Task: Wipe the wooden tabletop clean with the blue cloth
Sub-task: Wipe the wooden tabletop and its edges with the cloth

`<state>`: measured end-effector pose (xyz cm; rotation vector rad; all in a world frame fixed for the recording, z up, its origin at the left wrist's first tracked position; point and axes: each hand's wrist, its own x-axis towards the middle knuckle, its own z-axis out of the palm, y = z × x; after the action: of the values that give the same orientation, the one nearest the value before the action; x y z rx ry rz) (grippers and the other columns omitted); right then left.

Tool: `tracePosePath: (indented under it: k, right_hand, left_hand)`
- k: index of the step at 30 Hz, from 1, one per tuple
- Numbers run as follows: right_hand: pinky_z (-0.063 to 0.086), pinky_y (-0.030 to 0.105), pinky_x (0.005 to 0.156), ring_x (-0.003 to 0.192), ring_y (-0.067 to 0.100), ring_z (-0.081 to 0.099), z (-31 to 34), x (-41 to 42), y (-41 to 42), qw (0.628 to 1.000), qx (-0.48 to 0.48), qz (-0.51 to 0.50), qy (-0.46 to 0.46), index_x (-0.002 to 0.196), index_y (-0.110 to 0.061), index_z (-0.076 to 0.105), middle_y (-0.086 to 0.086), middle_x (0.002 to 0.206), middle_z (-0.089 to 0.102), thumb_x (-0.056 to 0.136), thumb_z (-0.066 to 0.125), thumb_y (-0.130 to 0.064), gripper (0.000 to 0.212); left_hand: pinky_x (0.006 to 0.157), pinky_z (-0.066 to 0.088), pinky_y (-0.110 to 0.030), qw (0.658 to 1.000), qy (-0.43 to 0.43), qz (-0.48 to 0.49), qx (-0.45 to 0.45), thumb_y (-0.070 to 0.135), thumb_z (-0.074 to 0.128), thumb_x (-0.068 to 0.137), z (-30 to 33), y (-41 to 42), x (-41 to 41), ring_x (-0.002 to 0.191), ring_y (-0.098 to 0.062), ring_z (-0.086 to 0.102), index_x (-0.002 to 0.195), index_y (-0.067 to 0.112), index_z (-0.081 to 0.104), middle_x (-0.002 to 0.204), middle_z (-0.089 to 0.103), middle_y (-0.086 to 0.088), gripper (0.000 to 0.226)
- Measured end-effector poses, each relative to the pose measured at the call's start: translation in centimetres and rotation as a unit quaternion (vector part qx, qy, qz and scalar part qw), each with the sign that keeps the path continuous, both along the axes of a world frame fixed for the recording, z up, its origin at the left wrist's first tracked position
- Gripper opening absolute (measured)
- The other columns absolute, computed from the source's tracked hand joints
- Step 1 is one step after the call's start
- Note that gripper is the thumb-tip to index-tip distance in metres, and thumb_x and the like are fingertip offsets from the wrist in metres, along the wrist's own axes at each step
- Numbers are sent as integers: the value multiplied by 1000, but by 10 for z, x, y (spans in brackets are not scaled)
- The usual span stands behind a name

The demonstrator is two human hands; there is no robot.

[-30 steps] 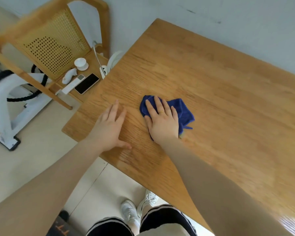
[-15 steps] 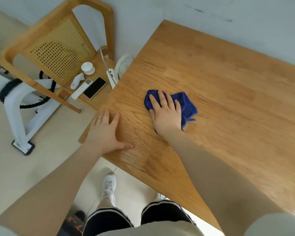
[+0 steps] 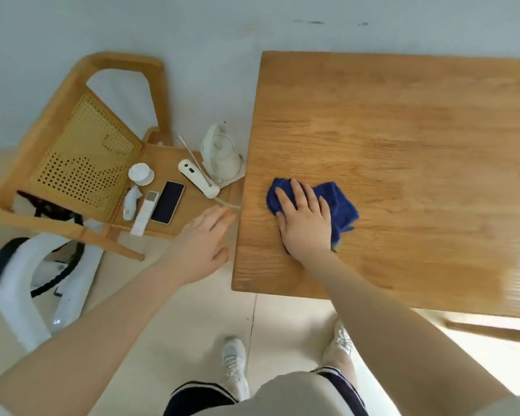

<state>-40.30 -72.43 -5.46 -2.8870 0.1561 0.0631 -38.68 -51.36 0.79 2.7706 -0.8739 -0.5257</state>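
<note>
1. I see the right hand [image 3: 305, 223] spread flat, pressing the blue cloth [image 3: 339, 207] near the desk [image 3: 403, 145] left edge.
2. Left hand [image 3: 206, 235] is blurred, fingers loosely open, off the desk, holding nothing.
3. Risk: a leftward stroke could push the cloth over the edge.
4. Risk: the bunched cloth may skip patches.

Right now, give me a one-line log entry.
step: wiping | right hand: flat on blue cloth | left hand: off tabletop, beside its edge | cloth: near left edge

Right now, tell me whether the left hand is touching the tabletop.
Apart: the head view shows the left hand blurred, off the tabletop's left edge.
</note>
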Motion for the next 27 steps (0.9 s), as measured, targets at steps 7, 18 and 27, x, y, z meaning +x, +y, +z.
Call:
tracePosePath:
  k: [7,18,27]
  right_hand:
    - [38,45,98,127,29,45,-10,-66,119,1000,-4,5,2,125,-29,55,5,140,47,91,31,-40,43]
    - [24,50,108,135,33,32,-6,-151,-28,962,-21,-269,-37,135,-23,45,9,149,34,93,33,-41,47]
    - [26,49,106,132,34,37,-12,-130,57,963,18,-265,-45,129,-23,53,10,145,40,90,32,-38,47]
  left_hand:
    - [114,21,-38,1000,7,-24,-8,21,50,94,-8,40,4,143,-24,16,144,9,29,153,23,-8,56]
    - [117,3,-36,979,27,-198,46,58,50,85,-18,-24,-17,145,-21,-5,150,15,0,157,-16,-5,92]
    - [117,9,-39,977,14,-187,97,55,58,82,-15,-39,-26,145,-25,3,149,22,12,158,2,-4,88]
